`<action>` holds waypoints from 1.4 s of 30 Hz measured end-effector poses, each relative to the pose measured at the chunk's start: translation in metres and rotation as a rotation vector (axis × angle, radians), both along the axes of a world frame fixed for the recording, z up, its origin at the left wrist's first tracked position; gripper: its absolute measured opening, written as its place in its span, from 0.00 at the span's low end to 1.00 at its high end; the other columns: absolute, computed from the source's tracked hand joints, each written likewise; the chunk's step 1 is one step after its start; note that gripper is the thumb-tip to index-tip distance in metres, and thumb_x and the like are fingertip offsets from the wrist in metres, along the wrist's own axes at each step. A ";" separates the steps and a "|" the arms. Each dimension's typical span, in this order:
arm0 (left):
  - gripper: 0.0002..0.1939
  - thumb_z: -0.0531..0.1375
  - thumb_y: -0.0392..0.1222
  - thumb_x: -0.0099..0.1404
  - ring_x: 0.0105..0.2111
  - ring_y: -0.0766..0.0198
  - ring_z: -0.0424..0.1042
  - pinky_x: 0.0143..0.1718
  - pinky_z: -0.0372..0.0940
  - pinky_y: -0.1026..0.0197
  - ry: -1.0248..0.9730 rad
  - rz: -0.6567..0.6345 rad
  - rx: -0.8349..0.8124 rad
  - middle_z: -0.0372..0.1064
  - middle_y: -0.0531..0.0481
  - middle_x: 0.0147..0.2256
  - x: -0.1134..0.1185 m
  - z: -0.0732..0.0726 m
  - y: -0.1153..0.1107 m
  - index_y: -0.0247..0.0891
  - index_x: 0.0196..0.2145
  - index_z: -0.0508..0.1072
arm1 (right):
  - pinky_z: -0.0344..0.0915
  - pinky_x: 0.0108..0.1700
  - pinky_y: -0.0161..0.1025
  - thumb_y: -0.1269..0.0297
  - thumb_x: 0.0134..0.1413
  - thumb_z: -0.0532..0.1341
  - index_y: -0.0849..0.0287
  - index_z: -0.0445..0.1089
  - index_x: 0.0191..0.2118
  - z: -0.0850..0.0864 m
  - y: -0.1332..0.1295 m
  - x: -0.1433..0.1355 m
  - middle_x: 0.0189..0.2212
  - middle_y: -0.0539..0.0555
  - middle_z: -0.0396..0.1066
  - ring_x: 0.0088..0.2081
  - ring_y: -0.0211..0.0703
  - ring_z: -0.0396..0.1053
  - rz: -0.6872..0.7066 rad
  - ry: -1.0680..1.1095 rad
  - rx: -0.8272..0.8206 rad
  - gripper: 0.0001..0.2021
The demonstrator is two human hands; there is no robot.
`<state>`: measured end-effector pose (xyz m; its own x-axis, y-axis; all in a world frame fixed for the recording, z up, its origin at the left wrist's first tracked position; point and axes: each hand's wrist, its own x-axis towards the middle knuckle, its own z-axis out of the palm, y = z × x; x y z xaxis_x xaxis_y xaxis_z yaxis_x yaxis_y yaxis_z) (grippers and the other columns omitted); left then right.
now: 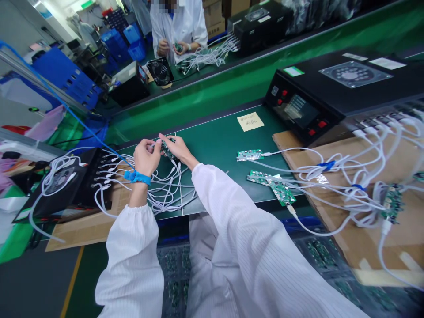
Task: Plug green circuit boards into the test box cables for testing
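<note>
Near the centre of the view, toward nine o'clock, the right hand (176, 149) had its fingers partly curled, gripping a small green circuit board (168, 151) by its edge. The left hand (145, 155), wearing a blue wristband (136, 177), was nearly closed at the board's nine o'clock side, thumb and fingertips pinching what looked like a white cable plug (152, 145), though the fingers partly hid it. White cables (167, 187) lay at six o'clock from the hands, and a black box (74, 185) stood at nine o'clock. At three to four o'clock, wired boards (283, 191) lay on the green mat (212, 141); a paper note (251, 121) and a black tester (344, 88) were at two o'clock. A co-worker (179, 31) held another board (179, 47) near twelve.
</note>
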<state>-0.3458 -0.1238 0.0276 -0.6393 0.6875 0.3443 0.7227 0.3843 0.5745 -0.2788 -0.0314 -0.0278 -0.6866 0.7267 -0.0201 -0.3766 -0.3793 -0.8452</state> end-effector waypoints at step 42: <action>0.15 0.50 0.49 0.78 0.48 0.49 0.78 0.45 0.67 0.51 -0.197 -0.174 -0.315 0.77 0.31 0.45 0.051 -0.031 0.003 0.36 0.50 0.70 | 0.52 0.14 0.37 0.61 0.55 0.70 0.54 0.60 0.11 0.017 0.005 0.001 0.20 0.58 0.76 0.15 0.29 0.66 -0.671 0.243 -0.856 0.26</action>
